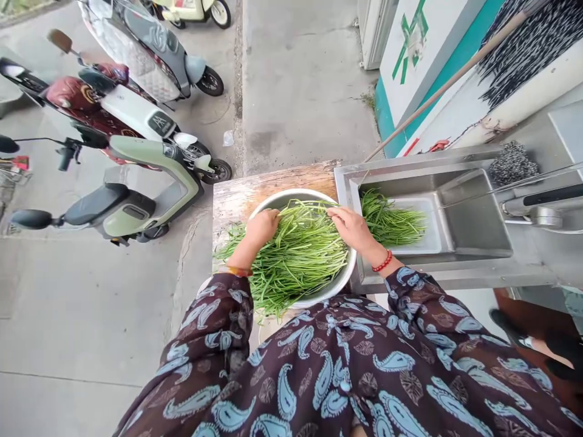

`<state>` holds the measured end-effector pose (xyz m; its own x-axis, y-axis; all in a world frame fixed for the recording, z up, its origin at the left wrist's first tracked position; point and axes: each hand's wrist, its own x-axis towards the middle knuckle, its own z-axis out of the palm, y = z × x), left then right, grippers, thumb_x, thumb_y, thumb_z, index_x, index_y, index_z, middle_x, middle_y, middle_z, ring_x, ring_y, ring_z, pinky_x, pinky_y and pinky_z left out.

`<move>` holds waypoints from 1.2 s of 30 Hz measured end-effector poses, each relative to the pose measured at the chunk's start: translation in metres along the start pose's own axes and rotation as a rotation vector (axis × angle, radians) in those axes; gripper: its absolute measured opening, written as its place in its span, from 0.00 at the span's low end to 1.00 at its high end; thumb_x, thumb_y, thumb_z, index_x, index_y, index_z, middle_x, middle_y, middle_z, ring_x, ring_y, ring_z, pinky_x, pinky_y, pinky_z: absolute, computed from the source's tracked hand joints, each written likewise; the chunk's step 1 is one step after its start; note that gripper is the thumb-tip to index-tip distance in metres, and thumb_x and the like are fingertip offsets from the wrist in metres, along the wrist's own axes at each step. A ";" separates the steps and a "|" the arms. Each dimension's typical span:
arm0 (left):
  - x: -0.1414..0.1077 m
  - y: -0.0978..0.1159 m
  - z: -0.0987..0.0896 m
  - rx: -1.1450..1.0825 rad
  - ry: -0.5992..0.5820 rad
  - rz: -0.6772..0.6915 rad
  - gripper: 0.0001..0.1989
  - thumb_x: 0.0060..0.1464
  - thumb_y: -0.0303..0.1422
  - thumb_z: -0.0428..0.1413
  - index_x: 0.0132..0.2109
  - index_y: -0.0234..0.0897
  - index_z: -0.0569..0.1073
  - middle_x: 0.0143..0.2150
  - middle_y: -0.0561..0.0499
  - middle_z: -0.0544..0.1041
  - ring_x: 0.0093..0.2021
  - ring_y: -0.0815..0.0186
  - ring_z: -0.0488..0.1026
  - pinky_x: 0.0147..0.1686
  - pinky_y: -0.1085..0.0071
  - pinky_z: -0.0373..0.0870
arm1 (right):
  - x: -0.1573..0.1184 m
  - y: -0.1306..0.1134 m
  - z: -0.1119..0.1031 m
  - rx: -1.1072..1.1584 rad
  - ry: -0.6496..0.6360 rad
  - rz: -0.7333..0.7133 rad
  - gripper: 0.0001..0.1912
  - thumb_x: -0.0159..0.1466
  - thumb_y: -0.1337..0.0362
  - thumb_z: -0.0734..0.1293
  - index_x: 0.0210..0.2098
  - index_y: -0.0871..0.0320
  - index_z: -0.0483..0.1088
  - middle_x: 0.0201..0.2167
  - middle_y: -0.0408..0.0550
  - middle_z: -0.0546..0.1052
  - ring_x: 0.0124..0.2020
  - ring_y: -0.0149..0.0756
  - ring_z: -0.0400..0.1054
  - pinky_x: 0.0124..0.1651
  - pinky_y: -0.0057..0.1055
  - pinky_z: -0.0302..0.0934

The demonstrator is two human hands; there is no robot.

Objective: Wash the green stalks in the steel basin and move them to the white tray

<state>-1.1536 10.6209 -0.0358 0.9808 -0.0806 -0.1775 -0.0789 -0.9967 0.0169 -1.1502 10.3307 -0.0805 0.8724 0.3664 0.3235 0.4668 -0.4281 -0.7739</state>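
Grey concrete (291, 85) stretched across the background, with parked scooters (155, 176) along the left. To the right stood a steel sink (478, 212), a smaller heap of greens (392, 224) lying in the near-left part of its basin. Just beside it, a worn wooden board (232, 197) carried a wide, pale metal bowl (348, 273). Long, thin green stalks (300, 261) filled the bowl in a thick pile, glossy and bright, mostly lying crosswise, paler toward the right ends, with darker, leafy tips spilling over the left rim. Over the bowl's far side, the left hand (263, 226) and the right hand (354, 229) pinched a few pale stalks between their fingertips, one at each end. A red beaded bracelet (382, 261) circled the right wrist.
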 end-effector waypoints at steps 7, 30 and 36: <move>0.014 0.001 0.059 -0.088 -0.206 -0.044 0.29 0.64 0.34 0.48 0.70 0.32 0.64 0.68 0.34 0.69 0.68 0.52 0.66 0.66 0.56 0.62 | 0.070 0.004 0.071 -0.241 -0.393 0.010 0.28 0.68 0.64 0.64 0.67 0.62 0.65 0.67 0.59 0.68 0.67 0.47 0.63 0.69 0.45 0.56; -0.003 0.021 0.070 -0.105 -0.265 -0.077 0.21 0.66 0.38 0.48 0.53 0.33 0.80 0.50 0.32 0.81 0.53 0.47 0.78 0.55 0.53 0.71 | 0.051 -0.025 0.097 -0.578 -0.642 0.339 0.17 0.72 0.63 0.60 0.47 0.62 0.78 0.44 0.64 0.81 0.46 0.49 0.77 0.50 0.40 0.68; -0.005 -0.010 0.047 -0.335 -0.050 -0.164 0.24 0.69 0.44 0.45 0.60 0.37 0.75 0.50 0.40 0.82 0.51 0.56 0.79 0.52 0.63 0.72 | 0.074 -0.021 0.071 -0.551 -0.483 0.138 0.20 0.73 0.62 0.60 0.62 0.57 0.70 0.57 0.61 0.77 0.59 0.50 0.70 0.62 0.45 0.62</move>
<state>-1.1661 10.6309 -0.0818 0.9649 0.0720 -0.2525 0.1497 -0.9408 0.3040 -1.1061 10.4257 -0.0787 0.8269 0.5470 -0.1307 0.4733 -0.8024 -0.3636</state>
